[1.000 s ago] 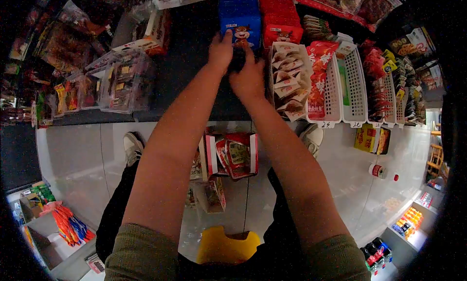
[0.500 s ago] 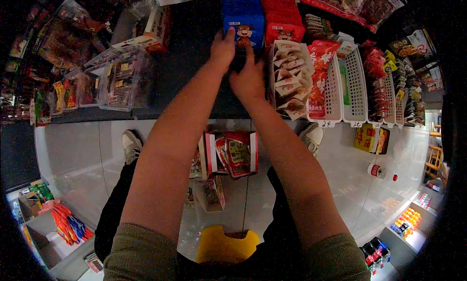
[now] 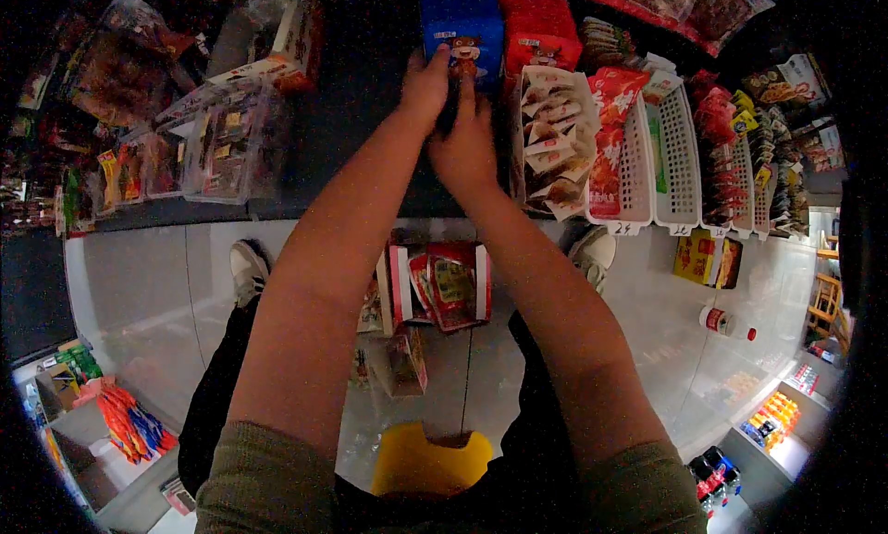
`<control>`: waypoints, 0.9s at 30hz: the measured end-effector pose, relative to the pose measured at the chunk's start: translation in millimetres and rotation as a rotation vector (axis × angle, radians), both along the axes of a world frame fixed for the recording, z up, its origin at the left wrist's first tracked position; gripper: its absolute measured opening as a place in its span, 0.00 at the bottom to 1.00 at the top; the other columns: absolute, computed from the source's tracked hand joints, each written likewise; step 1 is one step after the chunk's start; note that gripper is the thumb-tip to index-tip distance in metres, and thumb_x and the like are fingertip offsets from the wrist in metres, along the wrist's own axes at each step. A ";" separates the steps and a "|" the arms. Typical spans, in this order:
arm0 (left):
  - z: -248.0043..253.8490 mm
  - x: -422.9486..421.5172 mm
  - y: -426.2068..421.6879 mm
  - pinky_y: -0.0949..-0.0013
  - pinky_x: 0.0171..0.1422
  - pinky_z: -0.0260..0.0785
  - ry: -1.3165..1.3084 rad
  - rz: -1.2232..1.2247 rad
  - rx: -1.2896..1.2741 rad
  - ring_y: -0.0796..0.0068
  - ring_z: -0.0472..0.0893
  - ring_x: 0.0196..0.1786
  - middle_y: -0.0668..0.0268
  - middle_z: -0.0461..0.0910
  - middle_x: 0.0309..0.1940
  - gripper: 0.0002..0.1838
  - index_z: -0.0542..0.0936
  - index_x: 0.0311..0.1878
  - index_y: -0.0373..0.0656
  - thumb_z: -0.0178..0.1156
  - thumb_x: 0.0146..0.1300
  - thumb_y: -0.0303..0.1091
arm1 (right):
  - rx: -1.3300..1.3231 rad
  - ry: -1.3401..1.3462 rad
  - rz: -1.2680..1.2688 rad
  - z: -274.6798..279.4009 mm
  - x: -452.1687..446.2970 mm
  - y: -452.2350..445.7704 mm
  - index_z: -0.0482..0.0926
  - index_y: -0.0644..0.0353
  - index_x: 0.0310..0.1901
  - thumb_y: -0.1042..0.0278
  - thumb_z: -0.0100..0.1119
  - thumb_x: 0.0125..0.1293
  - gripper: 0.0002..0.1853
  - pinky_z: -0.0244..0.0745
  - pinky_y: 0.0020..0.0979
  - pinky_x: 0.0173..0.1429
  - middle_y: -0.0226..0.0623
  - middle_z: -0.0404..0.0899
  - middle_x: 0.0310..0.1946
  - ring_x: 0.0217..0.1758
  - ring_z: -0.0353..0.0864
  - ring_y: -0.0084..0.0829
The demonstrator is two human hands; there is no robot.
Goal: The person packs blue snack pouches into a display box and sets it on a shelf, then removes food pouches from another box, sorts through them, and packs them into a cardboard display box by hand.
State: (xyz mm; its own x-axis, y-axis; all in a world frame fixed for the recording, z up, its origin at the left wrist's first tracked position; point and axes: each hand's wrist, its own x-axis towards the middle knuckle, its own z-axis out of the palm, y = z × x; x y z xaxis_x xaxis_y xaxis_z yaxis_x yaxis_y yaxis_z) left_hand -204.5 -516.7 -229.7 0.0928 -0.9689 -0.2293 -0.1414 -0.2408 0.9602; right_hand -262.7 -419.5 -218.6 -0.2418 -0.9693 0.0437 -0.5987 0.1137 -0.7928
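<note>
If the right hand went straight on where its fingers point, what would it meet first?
Probably the blue, boxy pack with a cartoon animal; the right hand may already touch it, depth being unclear.

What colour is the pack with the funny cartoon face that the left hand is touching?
Blue; the head view shows it best.

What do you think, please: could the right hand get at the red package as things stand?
Probably yes: the red package stands just beside the blue package, near the right hand; its top looks free, though the cream packets crowd its near side.
</note>
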 end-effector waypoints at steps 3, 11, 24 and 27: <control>-3.3 1.7 4.4 0.58 0.62 0.61 0.071 -0.036 -0.076 0.53 0.71 0.58 0.51 0.72 0.55 0.30 0.68 0.59 0.37 0.51 0.62 0.51 | -0.041 0.001 -0.001 4.7 4.5 5.3 0.45 0.56 0.69 0.74 0.58 0.51 0.44 0.64 0.47 0.61 0.63 0.57 0.59 0.60 0.63 0.61; 9.0 58.7 38.8 0.64 0.46 0.70 0.026 -0.066 0.005 0.62 0.76 0.47 0.52 0.74 0.49 0.29 0.69 0.57 0.34 0.57 0.58 0.45 | -0.052 0.057 0.152 18.5 5.0 37.5 0.53 0.58 0.66 0.76 0.57 0.50 0.39 0.67 0.45 0.58 0.59 0.60 0.57 0.57 0.66 0.58; 97.7 198.8 211.7 0.69 0.40 0.71 -0.375 -0.567 0.133 0.72 0.78 0.33 0.61 0.80 0.31 0.13 0.78 0.40 0.38 0.56 0.58 0.38 | 0.035 0.186 0.556 108.6 -47.2 159.2 0.73 0.62 0.49 0.70 0.56 0.55 0.18 0.72 0.37 0.48 0.48 0.74 0.45 0.44 0.77 0.43; 94.4 230.2 226.7 0.67 0.41 0.72 -0.403 -0.770 0.073 0.73 0.79 0.34 0.63 0.79 0.32 0.13 0.77 0.44 0.41 0.53 0.64 0.40 | 0.123 0.262 0.625 145.1 -49.8 187.0 0.75 0.64 0.46 0.72 0.55 0.55 0.15 0.73 0.35 0.44 0.46 0.75 0.41 0.38 0.78 0.39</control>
State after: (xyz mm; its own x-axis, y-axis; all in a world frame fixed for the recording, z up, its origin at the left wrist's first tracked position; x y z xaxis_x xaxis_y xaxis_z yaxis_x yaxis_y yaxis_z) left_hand 25.7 -290.0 -135.3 -0.4946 -0.7795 -0.3843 -0.6156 0.0021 0.7880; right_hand -312.5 -232.4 -73.6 0.3682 -0.9249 -0.0946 -0.7509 -0.2358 -0.6168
